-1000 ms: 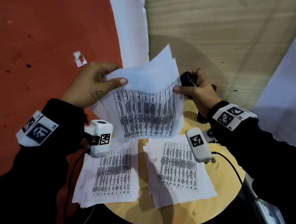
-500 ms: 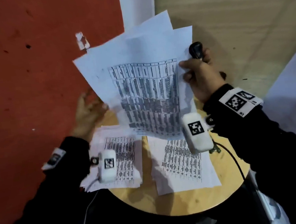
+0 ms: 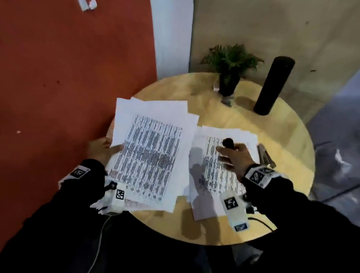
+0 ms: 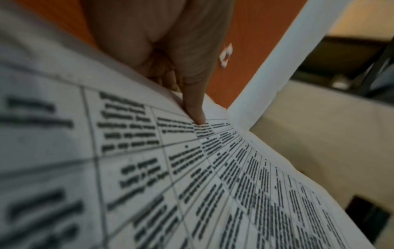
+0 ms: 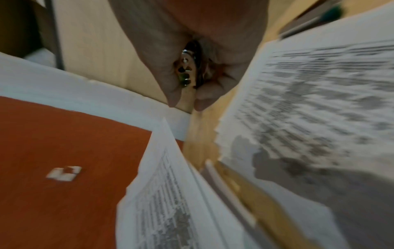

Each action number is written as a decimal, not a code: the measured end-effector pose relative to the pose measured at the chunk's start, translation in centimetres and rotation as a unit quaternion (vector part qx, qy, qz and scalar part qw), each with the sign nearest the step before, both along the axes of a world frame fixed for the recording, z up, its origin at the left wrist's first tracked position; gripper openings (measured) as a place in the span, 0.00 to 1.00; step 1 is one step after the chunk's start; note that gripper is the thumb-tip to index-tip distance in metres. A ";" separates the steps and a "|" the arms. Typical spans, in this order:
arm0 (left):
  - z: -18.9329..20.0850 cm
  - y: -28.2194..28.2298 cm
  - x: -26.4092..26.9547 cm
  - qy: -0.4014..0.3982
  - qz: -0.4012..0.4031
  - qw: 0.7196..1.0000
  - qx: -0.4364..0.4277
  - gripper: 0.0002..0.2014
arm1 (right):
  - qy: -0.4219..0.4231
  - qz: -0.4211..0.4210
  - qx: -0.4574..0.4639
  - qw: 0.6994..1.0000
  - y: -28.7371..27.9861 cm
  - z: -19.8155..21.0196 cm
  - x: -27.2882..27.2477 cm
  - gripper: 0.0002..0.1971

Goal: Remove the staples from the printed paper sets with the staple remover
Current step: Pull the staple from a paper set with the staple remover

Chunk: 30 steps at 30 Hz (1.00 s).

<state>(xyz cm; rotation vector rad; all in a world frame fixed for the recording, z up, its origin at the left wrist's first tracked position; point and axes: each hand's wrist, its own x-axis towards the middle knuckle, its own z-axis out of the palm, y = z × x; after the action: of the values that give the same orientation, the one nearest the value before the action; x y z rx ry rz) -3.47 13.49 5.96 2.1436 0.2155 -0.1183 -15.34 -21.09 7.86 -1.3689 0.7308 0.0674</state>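
Observation:
A printed paper set [image 3: 152,158] lies slanted over the left pile on the round wooden table [image 3: 285,139]. My left hand [image 3: 110,148] pinches its left edge, thumb [image 4: 193,107] pressed on the top sheet [image 4: 202,176] and fingers hidden beneath. My right hand [image 3: 224,152] grips the black staple remover [image 3: 228,142] just above the right paper pile [image 3: 216,177]. In the right wrist view the remover's metal part [image 5: 187,72] shows inside the curled fingers, with no paper in the hand.
A small potted plant [image 3: 229,65] and a black cylinder [image 3: 273,85] stand at the table's far side. A grey metal tool [image 3: 264,156] lies right of the right pile. Red floor lies to the left.
The paper set that was held up in the air has come down onto the left pile. My right hand has let go of it and moved over the right pile, still holding the remover.

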 end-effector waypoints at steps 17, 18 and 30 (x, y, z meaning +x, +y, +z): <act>-4.9 -4.1 0.7 0.055 0.055 0.944 0.321 0.31 | 0.081 -0.013 -0.056 0.995 -3.7 -9.3 -4.9 0.12; -4.5 -5.9 0.7 0.016 0.023 0.947 0.319 0.29 | 0.091 -0.022 -0.056 0.994 -3.9 -9.9 -4.8 0.12; -9.0 -25.6 -1.1 0.159 -0.168 0.947 0.223 0.25 | 0.067 -0.064 0.102 0.990 -4.3 -11.2 -5.0 0.14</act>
<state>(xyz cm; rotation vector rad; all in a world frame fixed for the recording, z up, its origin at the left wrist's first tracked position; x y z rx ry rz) -4.52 -12.12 -3.05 2.5903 0.0622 -0.6729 -20.33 -25.38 -3.39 -1.1272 0.8977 0.1292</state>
